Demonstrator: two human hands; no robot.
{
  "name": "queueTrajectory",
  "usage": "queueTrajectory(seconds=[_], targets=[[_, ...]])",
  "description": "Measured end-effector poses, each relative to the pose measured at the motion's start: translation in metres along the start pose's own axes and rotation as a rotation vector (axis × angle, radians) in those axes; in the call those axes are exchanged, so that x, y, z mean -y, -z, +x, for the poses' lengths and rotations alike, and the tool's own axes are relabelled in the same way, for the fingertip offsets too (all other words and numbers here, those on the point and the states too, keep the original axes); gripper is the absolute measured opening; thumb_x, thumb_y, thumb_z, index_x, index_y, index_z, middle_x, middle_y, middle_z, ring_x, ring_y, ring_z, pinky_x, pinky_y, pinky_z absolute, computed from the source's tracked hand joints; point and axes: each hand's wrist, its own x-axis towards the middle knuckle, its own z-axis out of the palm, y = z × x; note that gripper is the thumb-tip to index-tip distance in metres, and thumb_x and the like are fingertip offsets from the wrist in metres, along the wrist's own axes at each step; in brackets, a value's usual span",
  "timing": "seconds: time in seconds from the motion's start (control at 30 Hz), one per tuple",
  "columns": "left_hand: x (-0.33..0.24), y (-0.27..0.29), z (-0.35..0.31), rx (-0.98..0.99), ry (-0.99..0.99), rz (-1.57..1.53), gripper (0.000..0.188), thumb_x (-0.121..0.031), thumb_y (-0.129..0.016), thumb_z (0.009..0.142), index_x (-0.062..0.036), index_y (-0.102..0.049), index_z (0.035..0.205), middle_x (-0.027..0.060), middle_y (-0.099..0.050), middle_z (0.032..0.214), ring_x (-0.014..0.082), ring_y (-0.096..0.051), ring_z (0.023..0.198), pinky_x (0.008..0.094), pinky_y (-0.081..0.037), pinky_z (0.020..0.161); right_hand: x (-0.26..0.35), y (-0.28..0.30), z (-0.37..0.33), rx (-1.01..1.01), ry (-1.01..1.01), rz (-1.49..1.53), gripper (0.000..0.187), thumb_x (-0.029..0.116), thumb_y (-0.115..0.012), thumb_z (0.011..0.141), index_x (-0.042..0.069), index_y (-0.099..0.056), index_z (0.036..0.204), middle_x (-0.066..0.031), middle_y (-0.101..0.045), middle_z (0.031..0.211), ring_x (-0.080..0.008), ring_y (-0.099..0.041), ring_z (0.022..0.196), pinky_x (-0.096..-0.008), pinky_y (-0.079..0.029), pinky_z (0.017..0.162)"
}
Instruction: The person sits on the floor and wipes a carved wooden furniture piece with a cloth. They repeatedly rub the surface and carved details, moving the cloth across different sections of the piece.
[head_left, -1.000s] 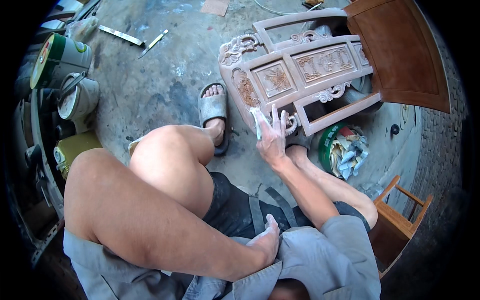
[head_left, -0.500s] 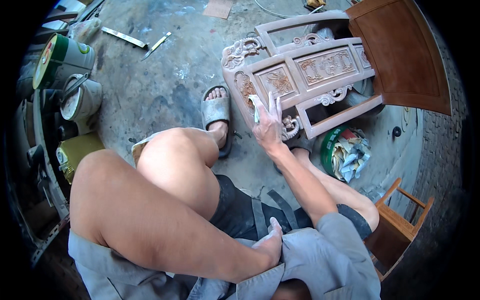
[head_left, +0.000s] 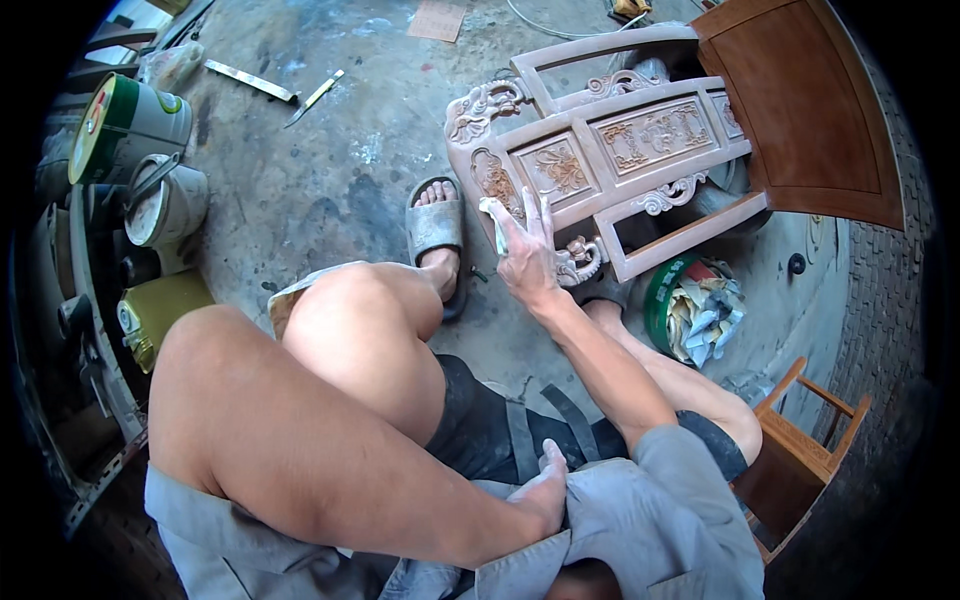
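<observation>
A carved wooden chair back [head_left: 590, 150], dusted pale with brown showing in its carvings, lies tilted in front of me at the right. My right hand [head_left: 527, 255] is over its near left end, beside the small carved panel [head_left: 492, 178]. A small folded pale sheet [head_left: 498, 222] is pinched at the thumb side of that hand, while two fingers stretch forward over the wood. Across my lap lies my left forearm; my left hand [head_left: 543, 493] rests against the grey clothing, thumb raised and other fingers mostly hidden.
A smooth brown seat panel [head_left: 800, 110] adjoins the carved piece. Close by stands a green bucket [head_left: 657, 300] of crumpled scraps. A small wooden stool [head_left: 800, 450] is at lower right. Paint pails [head_left: 150, 125] line the left; a knife [head_left: 314, 98] and a metal strip [head_left: 250, 80] lie on the floor.
My right hand has slid slightly left and toward me, carrying the folded sheet to the edge of the carved end. The left hand keeps its place; the whole view has shifted a little.
</observation>
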Motion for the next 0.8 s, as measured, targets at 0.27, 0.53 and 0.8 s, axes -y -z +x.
queueTrajectory(seconds=[0.27, 0.53, 0.8], targets=[[0.019, 0.010, 0.001, 0.083, -0.231, 0.047, 0.072, -0.030, -0.091, 0.081, -0.0062, -0.052, 0.137, 0.0049, -0.057, 0.114, 0.0136, -0.057, 0.094, 0.0283, -0.053, 0.088, 0.015, -0.001, 0.018, -0.024, 0.051, -0.021, 0.065, -0.004, -0.059, 0.086, 0.009, -0.057, 0.150, -0.0193, -0.067, 0.140, -0.0499, -0.039, 0.149, -0.0632, -0.023, 0.127], [0.024, 0.015, -0.002, 0.107, -0.239, 0.042, 0.070, -0.032, -0.090, 0.082, -0.0054, -0.052, 0.135, 0.0054, -0.057, 0.113, 0.0146, -0.057, 0.094, 0.0297, -0.053, 0.088, 0.017, -0.015, 0.020, -0.026, 0.055, -0.086, 0.059, 0.005, -0.059, 0.092, 0.004, -0.053, 0.151, -0.0234, -0.070, 0.134, -0.0547, -0.039, 0.148, -0.0686, -0.022, 0.125], [0.013, 0.000, -0.001, 0.068, -0.238, 0.048, 0.069, -0.034, -0.089, 0.083, -0.0045, -0.052, 0.133, 0.0059, -0.056, 0.112, 0.0155, -0.056, 0.093, 0.0311, -0.053, 0.088, -0.001, -0.007, 0.040, -0.022, 0.103, -0.056, 0.062, 0.001, -0.059, 0.086, 0.008, -0.058, 0.147, -0.0166, -0.072, 0.134, -0.0506, -0.041, 0.149, -0.0691, -0.018, 0.126]])
